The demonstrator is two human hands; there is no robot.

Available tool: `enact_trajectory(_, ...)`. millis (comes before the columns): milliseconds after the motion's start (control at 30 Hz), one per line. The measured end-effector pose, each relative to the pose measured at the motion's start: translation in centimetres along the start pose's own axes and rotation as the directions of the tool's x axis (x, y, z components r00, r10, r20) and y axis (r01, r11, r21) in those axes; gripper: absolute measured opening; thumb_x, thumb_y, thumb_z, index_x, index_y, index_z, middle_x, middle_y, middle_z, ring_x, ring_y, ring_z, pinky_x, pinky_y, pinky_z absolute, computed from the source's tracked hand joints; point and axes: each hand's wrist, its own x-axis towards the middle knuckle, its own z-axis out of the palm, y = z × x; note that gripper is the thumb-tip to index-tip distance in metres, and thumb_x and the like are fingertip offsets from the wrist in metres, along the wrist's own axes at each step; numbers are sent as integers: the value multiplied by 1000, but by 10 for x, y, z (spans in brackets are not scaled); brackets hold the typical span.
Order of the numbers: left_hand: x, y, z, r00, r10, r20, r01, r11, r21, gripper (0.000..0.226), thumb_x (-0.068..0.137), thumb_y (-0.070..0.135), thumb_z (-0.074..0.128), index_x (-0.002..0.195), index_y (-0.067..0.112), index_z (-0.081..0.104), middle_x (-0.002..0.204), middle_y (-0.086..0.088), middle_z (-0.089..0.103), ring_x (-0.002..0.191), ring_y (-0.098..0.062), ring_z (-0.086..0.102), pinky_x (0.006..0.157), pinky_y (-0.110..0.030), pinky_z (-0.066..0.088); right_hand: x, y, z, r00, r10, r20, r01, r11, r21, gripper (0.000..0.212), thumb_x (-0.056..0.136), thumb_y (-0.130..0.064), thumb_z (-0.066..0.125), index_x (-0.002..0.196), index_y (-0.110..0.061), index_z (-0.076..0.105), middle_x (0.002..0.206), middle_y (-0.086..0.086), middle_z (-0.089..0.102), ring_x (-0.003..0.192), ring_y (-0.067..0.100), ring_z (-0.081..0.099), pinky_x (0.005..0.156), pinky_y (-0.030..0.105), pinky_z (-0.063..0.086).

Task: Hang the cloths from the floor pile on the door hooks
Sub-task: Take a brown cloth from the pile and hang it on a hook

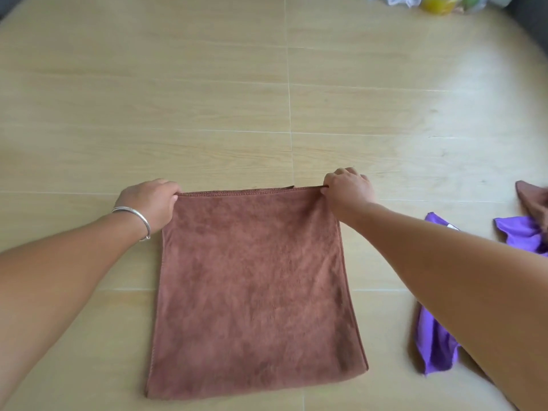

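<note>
A pale wood-look tiled floor (207, 84) fills the view from the head camera, its thin grout lines running across and up the frame. At the centre, reaching toward 6 o'clock, a brown cloth (255, 292) lies spread flat on the floor, doubled over so that two stitched edges sit together along its far side. Two bare forearms come in from 8 o'clock and 4 o'clock. The left hand (151, 203) pinches the cloth's far left corner, fingers curled tightly over the hem, with a silver bangle (135, 218) round the wrist. The right hand (348, 188) grips the far right corner in the same way, knuckles up and fingers folded round the edge. At 4 o'clock, partly hidden behind the right forearm, a purple cloth (433, 342) lies crumpled on the floor, well apart from the brown one. More purple fabric (522, 232) shows at 3 o'clock, touching a second brown cloth (530, 200) that runs out of the frame. At 1 o'clock, along the top edge, blurred plastic bags (439, 2) hold something yellow and green.
</note>
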Motion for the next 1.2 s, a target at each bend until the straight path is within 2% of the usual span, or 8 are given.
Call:
enact_trajectory(300,15,-1,25,997,-41,61,39,998,39,17,94,26,50,102,27,64,111,-2,64,102,-28,59,78,-35,45,12,-6,34,993,94,-67,-90,994,61,27,98,-36,49,114,-20,64,115,5,60,117,25,46,95,41,38)
enact_trajectory(533,10,11,30,991,-122,55,121,992,26,13,91,24,51,98,28,61,107,-2,62,97,-28,57,75,-35,45,13,-10,36,990,136,-29,-133,988,80,26,97,-32,50,117,-22,63,118,3,58,117,23,44,95,39,37)
enact_trajectory(633,7,19,30,994,-103,-26,103,995,-6,25,87,21,56,111,23,60,114,-7,58,103,-32,54,79,-39,44,15,-14,32,999,42,-21,-38,986,165,33,92,-24,53,125,-29,57,132,1,52,126,22,39,103,40,35)
enact_trajectory(733,-1,45,30,981,105,-163,-113,993,-40,34,85,23,59,119,19,57,121,-7,58,109,-31,53,90,-43,45,22,-24,26,984,-176,-14,177,972,152,52,89,-8,52,131,-38,51,144,-3,42,137,19,28,110,43,29)
enact_trajectory(800,-10,67,33,966,238,-98,-246,967,-74,46,89,33,56,133,22,47,138,-3,49,125,-25,46,105,-43,36,27,-31,23,964,-263,33,257,959,121,64,84,1,50,133,-40,50,149,-3,36,143,18,19,114,46,21)
enact_trajectory(900,-22,95,46,947,314,73,-309,948,-73,59,95,47,39,149,30,22,157,1,20,144,-19,20,116,-39,14,33,-36,23,940,-312,141,306,950,61,70,80,4,52,135,-39,48,153,-2,30,146,20,8,116,50,11)
enact_trajectory(1000,-29,102,57,944,299,139,-291,954,-75,56,99,45,28,151,33,11,160,2,5,147,-15,3,119,-39,5,36,-33,23,924,-333,188,343,939,-22,66,78,-1,60,134,-35,50,154,2,30,147,23,7,116,50,9)
enact_trajectory(1200,-32,102,60,947,287,144,-283,958,-42,54,101,44,22,151,34,6,161,3,-2,147,-14,-4,119,-40,2,41,-15,20,920,-351,176,384,895,-224,56,84,-4,54,134,-31,50,153,7,32,146,26,11,116,50,16)
